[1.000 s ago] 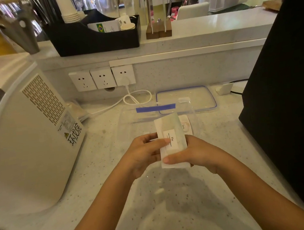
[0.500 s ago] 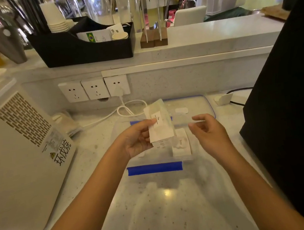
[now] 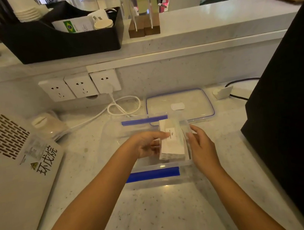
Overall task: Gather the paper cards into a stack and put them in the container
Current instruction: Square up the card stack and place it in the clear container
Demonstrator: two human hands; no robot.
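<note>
Left hand (image 3: 146,145) pinches the stack of cards (image 3: 172,140) inside the clear container (image 3: 153,174), just in front of its lid (image 3: 180,104). Lower them flat, edges squared. Right hand (image 3: 200,145), fingers spread, holding nothing, steadies the container's right wall.

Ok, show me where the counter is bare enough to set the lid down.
The near counter in front of the container, between the forearms, is bare. A patch right of the container, before the black box, is free too. Crowded: behind the container, where the lid, white cable and sockets sit.
</note>
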